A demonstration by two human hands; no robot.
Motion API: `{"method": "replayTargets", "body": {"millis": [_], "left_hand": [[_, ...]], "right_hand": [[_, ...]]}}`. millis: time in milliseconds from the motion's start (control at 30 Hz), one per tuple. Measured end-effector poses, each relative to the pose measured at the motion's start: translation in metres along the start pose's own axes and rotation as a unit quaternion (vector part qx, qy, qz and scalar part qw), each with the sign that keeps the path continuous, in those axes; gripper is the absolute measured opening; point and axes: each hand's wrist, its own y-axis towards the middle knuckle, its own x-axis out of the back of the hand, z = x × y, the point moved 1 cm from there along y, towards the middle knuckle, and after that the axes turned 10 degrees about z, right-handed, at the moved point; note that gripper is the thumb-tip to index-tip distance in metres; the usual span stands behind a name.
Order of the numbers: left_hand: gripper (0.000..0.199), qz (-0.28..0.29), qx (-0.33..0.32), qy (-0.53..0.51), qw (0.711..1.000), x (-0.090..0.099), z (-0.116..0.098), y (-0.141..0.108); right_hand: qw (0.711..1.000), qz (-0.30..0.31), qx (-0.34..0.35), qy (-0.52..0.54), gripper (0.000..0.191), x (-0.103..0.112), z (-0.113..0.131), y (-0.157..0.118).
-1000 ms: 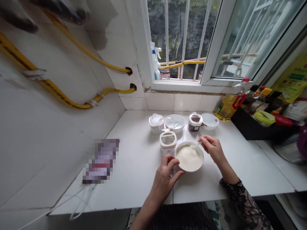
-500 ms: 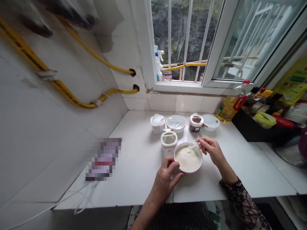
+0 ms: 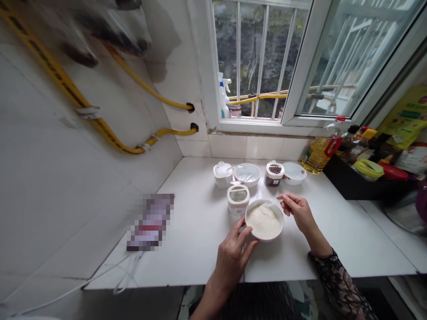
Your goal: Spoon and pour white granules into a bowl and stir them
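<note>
A white bowl [image 3: 282,227] with a pinkish rim, holding pale, cream-coloured powder [image 3: 265,226], stands on the counter in front of me. My left hand [image 3: 233,251] grips its left side, thumb and fingers at the rim. Pinched in my right hand [image 3: 298,211] is the handle of a small white spoon [image 3: 274,203]; its scoop end is at the powder near the far side of the bowl and seems to carry some. Just behind the bowl's left edge is a clear jar with a cream lid frame [image 3: 238,195].
Further back stand a white-filled jar [image 3: 222,175], a white bowl [image 3: 247,175], a jar of dark reddish contents [image 3: 274,173] and a floral bowl [image 3: 294,174]. An oil bottle [image 3: 316,153] and a black condiment box [image 3: 347,180] are right. A pixelated item [image 3: 151,224] lies left.
The spoon's scoop end has shifted slightly within the powder and now looks more heaped. My left hand still grips the bowl. The whole view has shifted a little.
</note>
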Motion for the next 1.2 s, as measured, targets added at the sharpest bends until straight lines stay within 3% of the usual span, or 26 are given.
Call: {"method": "replayTargets", "body": {"millis": [100,267,567,833,1067,1200], "left_hand": [[0.035,-0.019,0.056,-0.075,0.995,0.005,0.002,0.0],[0.025,-0.068,0.133,-0.103,0.983,0.017,0.01,0.005],[0.051,-0.024,0.16,-0.089,0.983,0.023,0.019,0.019],[0.051,0.002,0.159,-0.081,0.984,0.024,0.024,0.022],[0.04,-0.094,0.077,-0.019,0.992,0.023,0.012,0.012],[0.033,-0.072,0.05,-0.03,0.996,0.015,-0.002,0.0]], "right_hand": [[1.0,-0.004,-0.005,0.002,0.045,0.0,-0.001,0.001],[1.0,-0.012,-0.008,-0.01,0.045,0.001,-0.001,0.0],[1.0,-0.004,-0.01,-0.007,0.043,0.0,0.0,-0.001],[1.0,-0.004,-0.013,0.009,0.045,-0.001,0.001,-0.002],[0.997,0.004,-0.04,0.059,0.042,0.003,-0.004,0.0],[0.991,0.004,-0.06,0.117,0.038,0.004,-0.004,0.005]]}}
